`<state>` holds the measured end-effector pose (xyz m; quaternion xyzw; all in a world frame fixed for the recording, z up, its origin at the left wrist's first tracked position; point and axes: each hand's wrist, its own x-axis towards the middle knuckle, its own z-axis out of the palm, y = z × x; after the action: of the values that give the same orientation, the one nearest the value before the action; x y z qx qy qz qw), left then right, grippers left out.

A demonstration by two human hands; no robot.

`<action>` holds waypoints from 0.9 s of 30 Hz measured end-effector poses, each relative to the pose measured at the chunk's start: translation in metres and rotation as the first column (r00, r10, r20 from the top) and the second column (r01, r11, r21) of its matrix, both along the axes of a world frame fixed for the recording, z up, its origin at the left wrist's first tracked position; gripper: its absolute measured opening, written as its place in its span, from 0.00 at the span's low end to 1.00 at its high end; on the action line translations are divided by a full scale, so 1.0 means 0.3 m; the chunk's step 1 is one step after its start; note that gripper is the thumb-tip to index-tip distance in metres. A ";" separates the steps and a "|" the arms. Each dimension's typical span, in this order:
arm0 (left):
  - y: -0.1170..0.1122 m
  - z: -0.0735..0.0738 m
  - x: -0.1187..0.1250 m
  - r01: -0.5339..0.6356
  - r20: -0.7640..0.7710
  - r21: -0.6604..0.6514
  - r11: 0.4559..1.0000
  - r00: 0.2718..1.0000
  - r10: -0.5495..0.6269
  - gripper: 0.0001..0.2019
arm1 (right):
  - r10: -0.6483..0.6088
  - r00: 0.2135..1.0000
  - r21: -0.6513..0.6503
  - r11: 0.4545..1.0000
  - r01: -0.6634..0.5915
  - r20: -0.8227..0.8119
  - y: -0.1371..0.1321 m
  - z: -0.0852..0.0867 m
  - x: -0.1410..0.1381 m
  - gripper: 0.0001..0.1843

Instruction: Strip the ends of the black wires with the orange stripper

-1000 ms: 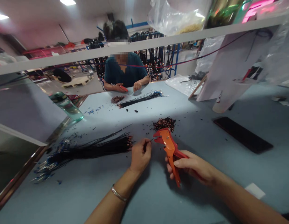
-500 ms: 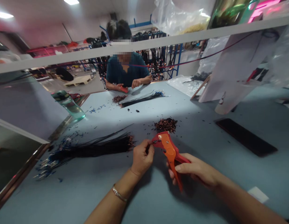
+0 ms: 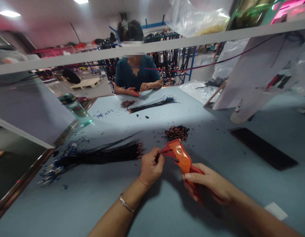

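My right hand (image 3: 204, 181) is wrapped around the handles of a red and orange wire stripper (image 3: 183, 159), its handles squeezed close together. The stripper's jaws point left, towards my left hand (image 3: 151, 166). That hand is closed in a pinch right at the jaws, on what looks like the end of a thin black wire (image 3: 165, 151); most of it is hidden by the fingers. To the left lies a bundle of black wires (image 3: 100, 154) with bare copper ends facing my left hand. Just beyond the stripper is a heap of small black and copper offcuts (image 3: 176, 133).
Across the table a person (image 3: 137, 74) handles a red tool beside another wire bundle (image 3: 152, 104). A phone (image 3: 263, 148) lies at right, near a white cup (image 3: 243, 107). A green bottle (image 3: 77, 110) leans at left. A white shelf bar (image 3: 98, 55) crosses above the table.
The wire stripper's handles have come closer together in my right hand, and the tool has tilted slightly. My left hand keeps its pinch at the jaws. The view has shifted a little.
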<state>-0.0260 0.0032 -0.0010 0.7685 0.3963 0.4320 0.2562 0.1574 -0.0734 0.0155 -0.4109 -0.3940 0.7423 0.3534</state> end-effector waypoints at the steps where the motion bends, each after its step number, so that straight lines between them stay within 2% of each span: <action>1: -0.001 0.000 0.000 -0.001 0.003 -0.005 1.000 1.000 0.001 0.07 | -0.008 1.000 0.004 1.000 0.008 0.002 0.000 -0.002 0.000 0.18; 13: -0.004 0.001 -0.002 -0.020 0.055 -0.073 0.997 0.998 0.024 0.08 | -0.053 0.997 -0.033 0.998 0.051 -0.061 0.009 0.009 0.016 0.15; 20: -0.005 0.001 0.001 0.016 0.083 -0.064 0.998 0.997 -0.011 0.09 | 0.016 0.998 -0.009 1.000 -0.016 -0.066 0.006 0.019 0.025 0.17; 27: -0.005 0.010 0.004 0.030 0.106 -0.077 0.997 0.994 -0.021 0.10 | 0.009 0.999 -0.004 1.000 -0.009 -0.051 0.004 0.007 0.018 0.16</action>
<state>-0.0247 0.0015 0.0021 0.7392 0.3890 0.4527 0.3120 0.1628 -0.0722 0.0175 -0.3909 -0.3853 0.7547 0.3592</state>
